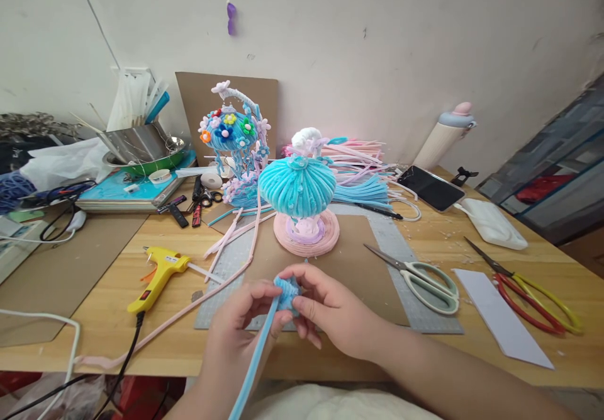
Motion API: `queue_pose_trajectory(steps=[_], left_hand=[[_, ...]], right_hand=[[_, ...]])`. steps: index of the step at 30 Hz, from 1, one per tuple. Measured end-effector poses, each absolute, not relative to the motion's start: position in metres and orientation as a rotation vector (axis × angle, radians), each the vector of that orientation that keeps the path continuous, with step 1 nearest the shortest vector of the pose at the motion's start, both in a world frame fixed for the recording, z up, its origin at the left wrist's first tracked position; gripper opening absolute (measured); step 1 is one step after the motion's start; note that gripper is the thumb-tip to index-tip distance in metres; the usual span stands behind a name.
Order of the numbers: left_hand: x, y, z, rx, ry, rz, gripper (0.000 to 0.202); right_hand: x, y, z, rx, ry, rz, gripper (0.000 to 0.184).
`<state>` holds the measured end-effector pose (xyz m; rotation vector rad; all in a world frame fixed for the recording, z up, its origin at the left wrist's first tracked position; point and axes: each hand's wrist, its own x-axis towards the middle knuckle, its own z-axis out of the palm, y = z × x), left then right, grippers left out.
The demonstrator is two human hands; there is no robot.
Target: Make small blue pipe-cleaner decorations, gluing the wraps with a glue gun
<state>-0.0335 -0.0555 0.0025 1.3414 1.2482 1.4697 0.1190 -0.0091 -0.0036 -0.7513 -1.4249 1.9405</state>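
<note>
Between my two hands is a light blue pipe cleaner point(287, 293), its upper end wound into a small bunched coil. My left hand point(243, 313) pinches the coil from the left, and the loose length hangs down past the fingers toward my lap. On the other side, my right hand point(325, 303) grips the coil between thumb and fingers. Just beyond them stands a turquoise pipe-cleaner lamp shape point(298, 187) with a pleated round top, on a pink coiled base point(282, 234). A brown cardboard sheet point(372, 269) lies under it.
A yellow glue gun point(158, 275) lies at left, with its black cord trailing off the table's front edge. Green-handled scissors point(425, 281), a white strip point(503, 319) and red-and-yellow-handled scissors point(528, 294) lie at right. Behind stand a flower-covered lamp point(231, 131) and pipe-cleaner bundles point(361, 190).
</note>
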Motion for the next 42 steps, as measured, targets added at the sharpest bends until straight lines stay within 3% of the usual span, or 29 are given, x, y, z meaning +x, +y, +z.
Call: queue_pose_trajectory(steps=[11,22,31,37,42], left_hand=[[-0.048,-0.049,0.011,1.86,1.458,1.509,0.011],[-0.057,-0.05,0.011,2.153,1.303,1.443,0.017],[-0.052,-0.053,0.005,1.976,1.273,1.577,0.017],[-0.06,-0.053,0.014,1.918,1.286,1.474,0.019],[-0.064,-0.048,0.016,1.592,1.365,1.398,0.006]], right_hand=[[0.119,-0.007,-0.006,-0.575,-1.21,2.181,0.035],[0.119,-0.006,-0.008,-0.543,-1.24,2.208,0.034],[0.12,-0.008,-0.007,-0.463,-1.218,2.276,0.039],[0.121,-0.008,-0.007,-0.393,-1.205,2.364,0.036],[0.122,-0.011,-0.008,-0.359,-1.171,2.454,0.036]])
